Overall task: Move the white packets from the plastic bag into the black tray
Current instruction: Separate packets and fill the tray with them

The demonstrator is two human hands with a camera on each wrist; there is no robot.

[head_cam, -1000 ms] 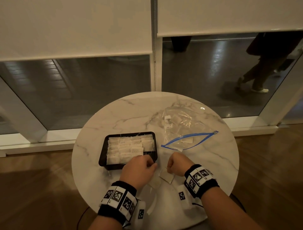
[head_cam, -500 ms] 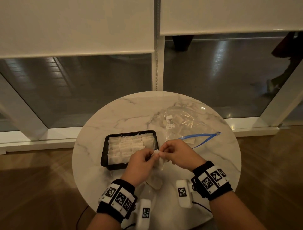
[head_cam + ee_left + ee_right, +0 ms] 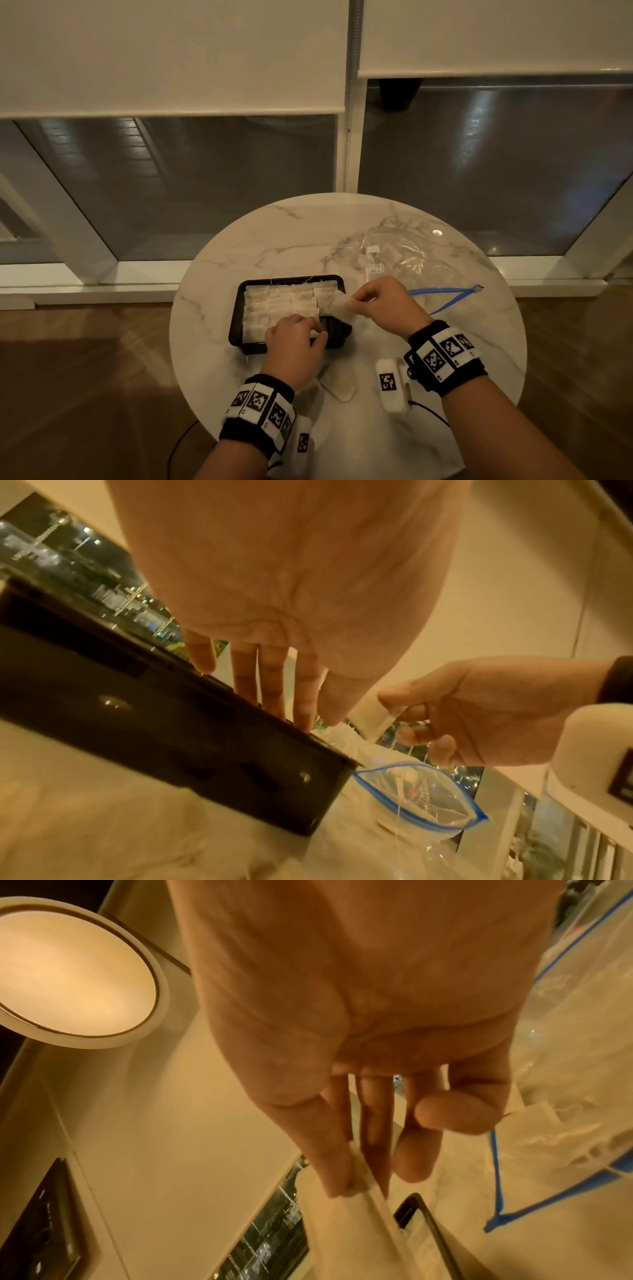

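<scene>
My right hand point(image 3: 383, 306) pinches white packet point(image 3: 337, 308) above black tray point(image 3: 236, 320) right end; left hand point(image 3: 294, 342), fingers straight, touches tray near rim, frame centre.

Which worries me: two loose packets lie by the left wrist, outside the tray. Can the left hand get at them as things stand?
Probably yes. The loose packets lie uncovered on the table just behind the left hand, which holds nothing firmly that I can see; it need only draw back.
</scene>
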